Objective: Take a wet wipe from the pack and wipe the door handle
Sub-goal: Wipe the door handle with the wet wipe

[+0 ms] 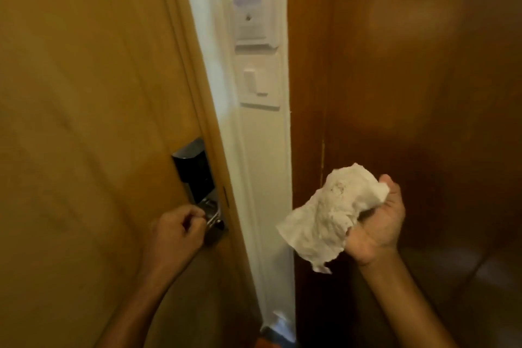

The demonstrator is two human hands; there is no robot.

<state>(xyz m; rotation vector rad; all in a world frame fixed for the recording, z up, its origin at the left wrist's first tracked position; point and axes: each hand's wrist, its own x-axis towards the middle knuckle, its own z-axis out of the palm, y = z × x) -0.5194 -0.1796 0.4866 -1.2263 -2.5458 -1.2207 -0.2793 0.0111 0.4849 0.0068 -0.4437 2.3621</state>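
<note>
A light wooden door (84,93) fills the left side, with a black and silver lock plate (195,175) near its edge. My left hand (176,230) is closed around the metal door handle (212,216) just below the plate; most of the handle is hidden by the fingers. My right hand (375,223) is held up to the right of the door frame, apart from the handle, gripping a crumpled white wet wipe (327,217) that hangs down to the left of the fist. The wipe pack is not in view.
A white wall strip (262,150) runs between the door and a dark wooden panel (409,79) on the right. It carries a key-card holder (254,17) and a light switch (258,82). Floor shows at the bottom right.
</note>
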